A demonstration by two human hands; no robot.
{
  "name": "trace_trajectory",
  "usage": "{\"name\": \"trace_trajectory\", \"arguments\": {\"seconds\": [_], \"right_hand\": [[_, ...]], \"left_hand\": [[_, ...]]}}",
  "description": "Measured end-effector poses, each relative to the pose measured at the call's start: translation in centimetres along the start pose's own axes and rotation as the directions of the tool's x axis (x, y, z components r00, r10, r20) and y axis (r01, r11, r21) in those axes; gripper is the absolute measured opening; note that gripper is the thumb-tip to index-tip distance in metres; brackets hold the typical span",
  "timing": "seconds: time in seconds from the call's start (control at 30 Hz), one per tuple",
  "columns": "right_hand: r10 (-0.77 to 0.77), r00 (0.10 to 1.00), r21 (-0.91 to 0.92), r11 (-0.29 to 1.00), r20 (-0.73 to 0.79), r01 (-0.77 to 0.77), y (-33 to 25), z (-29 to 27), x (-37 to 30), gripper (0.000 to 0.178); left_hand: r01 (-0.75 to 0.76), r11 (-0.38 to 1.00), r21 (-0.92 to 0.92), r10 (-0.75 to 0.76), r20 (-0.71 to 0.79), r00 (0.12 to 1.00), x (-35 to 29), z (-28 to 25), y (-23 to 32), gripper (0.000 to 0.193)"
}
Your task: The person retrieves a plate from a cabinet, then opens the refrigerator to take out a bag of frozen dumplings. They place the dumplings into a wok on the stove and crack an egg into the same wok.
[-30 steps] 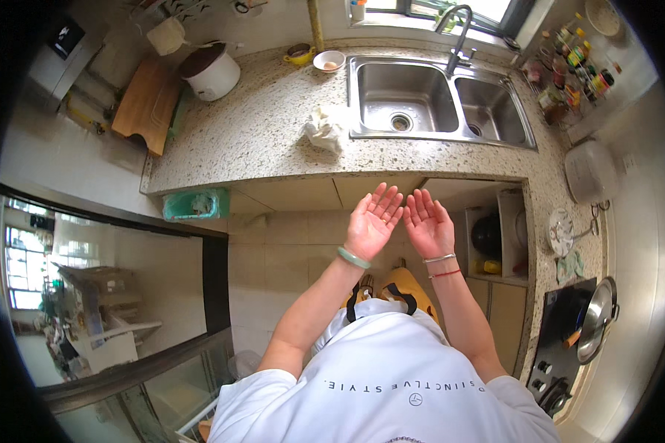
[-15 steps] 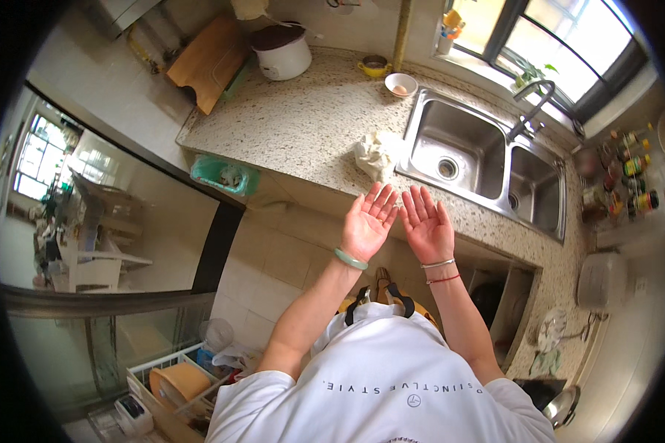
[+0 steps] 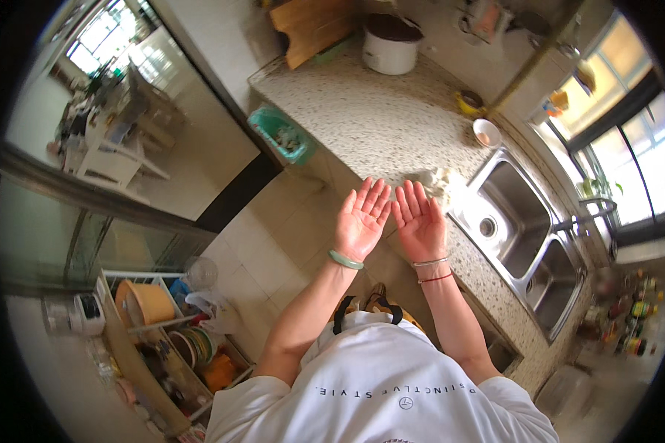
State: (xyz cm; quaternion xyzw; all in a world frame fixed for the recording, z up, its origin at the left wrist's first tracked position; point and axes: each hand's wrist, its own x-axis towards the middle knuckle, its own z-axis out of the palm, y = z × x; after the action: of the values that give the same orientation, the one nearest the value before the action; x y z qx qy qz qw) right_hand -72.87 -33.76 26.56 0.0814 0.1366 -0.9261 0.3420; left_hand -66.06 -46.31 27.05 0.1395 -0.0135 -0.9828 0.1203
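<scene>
You stood before a speckled stone table [image 3: 347,103] with a two-basin steel sink [image 3: 513,214] set into it. A crowded storage rack [image 3: 142,365] stood well to the left of the sink. A wooden board [image 3: 314,29] rose at the end of the table away from the sink, and a white rice cooker [image 3: 389,55] stood between it and the sink. A green bin [image 3: 261,124] sat at the table's edge, also left of the sink. Left of the sink too, your left hand [image 3: 360,221] and right hand [image 3: 419,225] lay side by side, palms up, each grip spread open. The crumpled pale cloth [image 3: 443,183] lay on the table just beside the sink, near your right fingertips; you could not tell whether they touched. A white bowl [image 3: 493,129] stood near the sink's far left corner.
</scene>
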Motion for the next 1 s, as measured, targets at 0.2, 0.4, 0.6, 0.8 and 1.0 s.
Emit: {"name": "trace_trajectory", "arguments": {"seconds": [0.2,0.4,0.6,0.8,1.0], "right_hand": [[0.151,0.987,-0.048,0.988,0.046,-0.149,7.1,4.4,4.7,0.042],[0.287,0.941,-0.088,0.957,0.182,-0.275,17.4,10.7,10.0,0.043],[0.446,0.865,-0.131,0.895,0.229,-0.427,31.0,15.2,15.0,0.042],[0.629,0.689,-0.196,0.773,0.359,-0.604,41.6,17.8,17.8,0.04],[0.749,0.571,-0.262,0.657,0.337,-0.707,49.1,21.4,18.9,0.042]], "left_hand": [[-0.181,0.983,-0.028,0.18,-0.012,0.984,-1.4,0.5,8.4,0.04],[-0.349,0.937,-0.018,0.349,0.043,0.936,-3.1,2.2,20.1,0.044],[-0.538,0.843,-0.028,0.538,0.042,0.842,-7.1,0.8,33.5,0.045],[-0.687,0.716,-0.126,0.695,0.029,0.719,-10.0,-1.4,41.8,0.048],[-0.82,0.552,-0.148,0.834,0.094,0.544,-13.4,-1.5,47.3,0.049]]}}
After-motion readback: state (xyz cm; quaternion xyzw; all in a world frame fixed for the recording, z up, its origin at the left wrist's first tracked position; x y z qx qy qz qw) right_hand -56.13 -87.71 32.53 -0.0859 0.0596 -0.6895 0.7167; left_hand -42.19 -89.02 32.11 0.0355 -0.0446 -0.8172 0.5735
